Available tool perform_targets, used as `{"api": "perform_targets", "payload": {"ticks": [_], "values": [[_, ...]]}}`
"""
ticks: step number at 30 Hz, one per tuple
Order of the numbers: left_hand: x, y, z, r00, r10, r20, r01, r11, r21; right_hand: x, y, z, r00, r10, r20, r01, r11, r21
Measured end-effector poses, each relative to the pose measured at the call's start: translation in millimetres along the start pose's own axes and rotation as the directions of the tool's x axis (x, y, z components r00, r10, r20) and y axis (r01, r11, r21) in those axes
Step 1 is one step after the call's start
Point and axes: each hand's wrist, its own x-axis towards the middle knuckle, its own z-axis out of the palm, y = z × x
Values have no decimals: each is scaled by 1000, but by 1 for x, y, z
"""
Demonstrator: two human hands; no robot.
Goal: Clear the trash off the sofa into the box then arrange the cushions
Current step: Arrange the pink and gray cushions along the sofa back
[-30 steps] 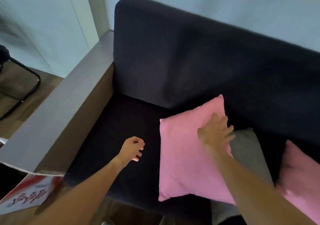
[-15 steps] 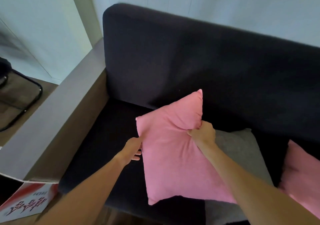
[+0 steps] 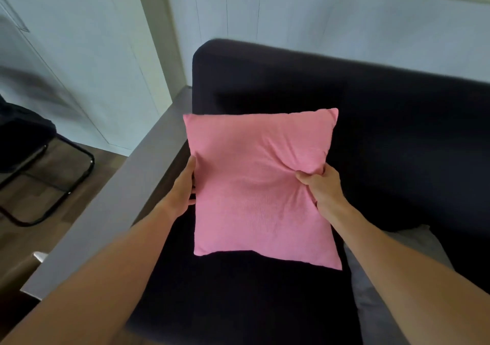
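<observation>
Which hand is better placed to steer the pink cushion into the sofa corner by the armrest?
Left. The left hand holds the pink cushion on its armrest side; the right hand grips the far edge.

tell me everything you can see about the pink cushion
The pink cushion is square, plain woven-looking fabric with pointed corners and a soft filling. It is held up facing the camera over the dark sofa's seat, near the grey armrest. The left hand grips its left edge; the right hand bunches the fabric at its right edge.
</observation>
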Motion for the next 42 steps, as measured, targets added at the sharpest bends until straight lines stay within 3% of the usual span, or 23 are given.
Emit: {"api": "perform_targets", "payload": {"ticks": [5,8,14,19,25,28,34,39,42], "values": [[31,24,-11,991,123,-62,-128,987,-99,18,5,23,1000,-11,-26,9,998,-62],[45,22,-20,984,158,-82,-164,984,-71,26,15,33,998,11,-60,-17,996,-92],[68,15,-21,978,202,56,-197,976,-96,35,26,57,999,36,-33,-40,993,-111],[72,-5,-18,978,142,156,-142,990,-10,37,43,62,988,155,-14,-155,970,-189],[84,0,-5,974,144,177,-150,988,21,39,50,60,973,228,-39,-230,973,-38],[89,7,1,977,151,150,-154,988,7,39,53,59,969,242,-51,-241,970,18],[99,12,3,993,114,-28,-114,993,-11,41,58,62,960,256,-116,-262,964,-42],[102,21,11,995,-11,97,14,999,-33,43,58,62,957,271,-105,-270,962,23],[95,22,15,995,35,93,-28,997,-77,39,61,62,970,205,-130,-200,978,54]]}}
